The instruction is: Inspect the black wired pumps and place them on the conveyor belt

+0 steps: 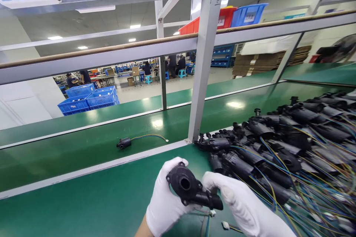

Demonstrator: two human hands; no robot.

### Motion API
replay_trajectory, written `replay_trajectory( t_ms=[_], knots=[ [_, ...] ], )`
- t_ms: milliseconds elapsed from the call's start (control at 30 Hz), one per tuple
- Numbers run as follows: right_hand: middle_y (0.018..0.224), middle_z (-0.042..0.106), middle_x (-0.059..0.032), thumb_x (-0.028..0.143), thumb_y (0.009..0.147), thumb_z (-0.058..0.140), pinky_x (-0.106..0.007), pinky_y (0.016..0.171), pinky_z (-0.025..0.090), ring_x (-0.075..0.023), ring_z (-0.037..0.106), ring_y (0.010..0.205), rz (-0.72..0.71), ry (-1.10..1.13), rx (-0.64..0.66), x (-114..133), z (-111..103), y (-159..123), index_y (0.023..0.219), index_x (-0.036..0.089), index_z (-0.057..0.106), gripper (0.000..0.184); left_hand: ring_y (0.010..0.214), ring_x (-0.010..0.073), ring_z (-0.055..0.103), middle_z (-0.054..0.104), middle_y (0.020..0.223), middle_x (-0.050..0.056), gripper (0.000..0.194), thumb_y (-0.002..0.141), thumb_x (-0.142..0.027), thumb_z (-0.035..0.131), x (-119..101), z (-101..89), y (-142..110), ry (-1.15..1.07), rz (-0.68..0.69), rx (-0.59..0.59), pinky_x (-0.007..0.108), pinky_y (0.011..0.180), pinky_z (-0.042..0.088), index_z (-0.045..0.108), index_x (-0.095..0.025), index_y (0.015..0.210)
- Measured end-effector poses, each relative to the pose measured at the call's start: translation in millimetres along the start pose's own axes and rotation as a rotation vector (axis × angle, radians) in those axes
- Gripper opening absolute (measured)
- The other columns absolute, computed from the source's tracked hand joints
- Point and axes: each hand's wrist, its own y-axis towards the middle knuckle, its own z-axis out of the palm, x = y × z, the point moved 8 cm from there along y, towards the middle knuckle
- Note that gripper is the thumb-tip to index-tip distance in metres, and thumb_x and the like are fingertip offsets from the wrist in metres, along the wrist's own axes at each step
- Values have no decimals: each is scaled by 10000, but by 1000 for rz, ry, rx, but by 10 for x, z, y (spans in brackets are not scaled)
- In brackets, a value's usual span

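In the head view, my left hand (166,198), in a white glove, is closed around a black plastic pump (178,179). Its round face with a central hole points toward me, and its outlet pipe sticks out to the lower right. My right hand (240,200), also gloved in white, has its bent fingers against the pump beside the outlet pipe; its fingertips are partly hidden. Thin wires with white connectors (226,225) show below the hands. To the right lies a large heap of similar black pumps (258,127) with tangled coloured wires (311,189).
Beyond a pale rail, a single pump (124,143) with its wire lies on the green belt (91,148). A grey metal post (204,63) rises in front of me. Blue crates (101,96), red and blue bins (249,14), stacked cardboard (258,63) and several seated or standing people are farther off.
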Motion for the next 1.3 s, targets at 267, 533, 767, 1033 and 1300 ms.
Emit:
replay_trajectory(
  t_ms=[267,533,767,1033,1300],
  knots=[
    [654,585,-16,713,975,131,-253,521,448,-169,567,565,-11,-17,68,9,72,-12,746,209,537,687,1127,254,614,599,1268,74,749,605,-386,893,-67,-5,-29,102,70,-4,390,1031,462,529,-276,1250],
    [691,621,-30,705,981,157,-253,545,485,-181,601,607,-28,-7,47,-43,75,-10,774,202,574,685,1089,264,624,596,1279,105,795,565,-439,907,18,-12,-4,67,17,-16,440,1044,460,529,-241,1236],
    [627,603,-27,705,979,162,-249,495,484,-179,587,537,-35,-9,22,-4,50,10,730,213,600,704,1124,294,610,593,1287,132,806,549,-430,908,71,-17,-11,55,-24,-12,442,1034,461,530,-209,1226],
    [617,626,-39,765,937,202,-282,505,517,-206,608,538,6,-6,-10,78,11,51,718,245,657,725,1072,286,609,587,1284,145,822,556,-484,897,78,-21,-10,15,-76,-21,477,1068,425,536,-191,1234],
    [586,615,-31,741,952,223,-273,455,503,-195,597,494,-37,-21,-12,144,-10,82,692,237,643,706,1018,266,625,594,1269,142,828,536,-475,911,78,-23,-11,22,-78,-31,465,1026,467,547,-192,1224]
  ],
)
